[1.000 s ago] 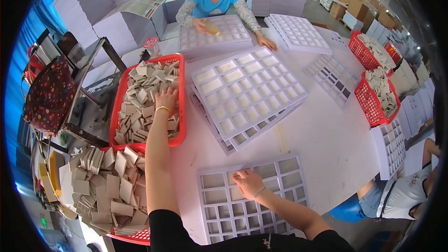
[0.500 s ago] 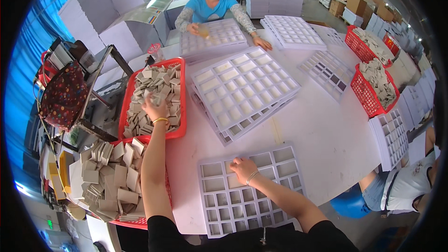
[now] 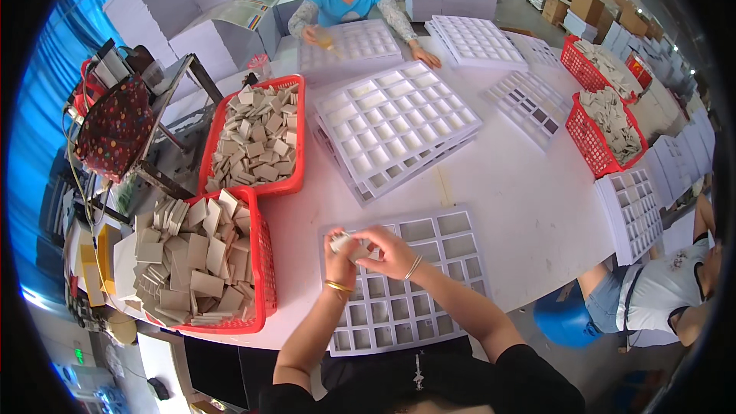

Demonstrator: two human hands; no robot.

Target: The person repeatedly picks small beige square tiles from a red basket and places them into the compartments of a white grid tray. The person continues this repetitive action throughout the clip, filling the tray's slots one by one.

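Note:
My left hand (image 3: 340, 262) is closed around a few small flat grey board pieces (image 3: 351, 248). My right hand (image 3: 395, 251) meets it from the right, its fingertips pinching at the same pieces; how many there are is hidden. Both hands hover over the upper left of a white compartment tray (image 3: 448, 224) lying in front of me. Grey floors show in its compartments. To the left, a red basket (image 3: 301, 126) is heaped with small grey pieces (image 3: 257, 142). Nearer to me, another red basket (image 3: 266, 261) holds larger grey pieces (image 3: 192, 264).
Beyond my tray lies a skewed stack of white trays (image 3: 399, 134). Across the table, a person in a blue shirt (image 3: 349, 6) holds a yellowish object over another tray stack. Further red baskets (image 3: 602, 142) and upright trays (image 3: 632, 211) line the right edge. A rack with a patterned bag (image 3: 115, 130) stands left.
My left hand has left the far red basket and come over the tray with grey pieces. My right hand has lifted off the tray and joined it. The view has shifted slightly.

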